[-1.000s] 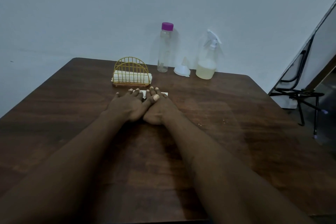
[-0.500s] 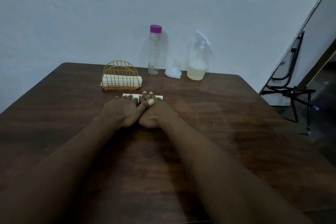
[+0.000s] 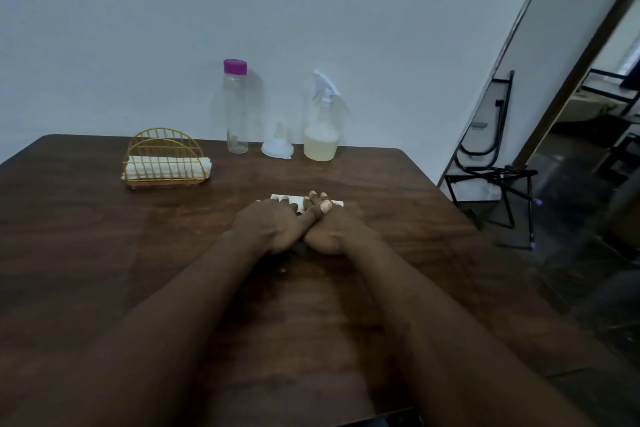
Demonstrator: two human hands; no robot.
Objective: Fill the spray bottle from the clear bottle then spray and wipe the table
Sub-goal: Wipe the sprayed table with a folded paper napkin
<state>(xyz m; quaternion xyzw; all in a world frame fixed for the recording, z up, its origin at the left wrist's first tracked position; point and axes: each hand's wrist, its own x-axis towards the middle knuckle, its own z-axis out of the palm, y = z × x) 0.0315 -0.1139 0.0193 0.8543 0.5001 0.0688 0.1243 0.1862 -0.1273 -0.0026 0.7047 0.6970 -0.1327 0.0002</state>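
In the head view, your left hand [image 3: 266, 225] and right hand [image 3: 332, 230] lie together, fingers straight, pressing a folded white cloth [image 3: 336, 203] on the table [image 3: 104, 253]. The capped clear bottle [image 3: 236, 107] and the partly full spray bottle [image 3: 321, 135] stand at the far edge. I judge the wiping step is in hand; next, slide the cloth with even pressure.

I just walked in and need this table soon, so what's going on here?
A person rests the left hand and right hand side by side on a folded white napkin on the wooden table. The clear bottle, funnel and spray bottle, which holds some yellowish liquid, stand untouched at the back.
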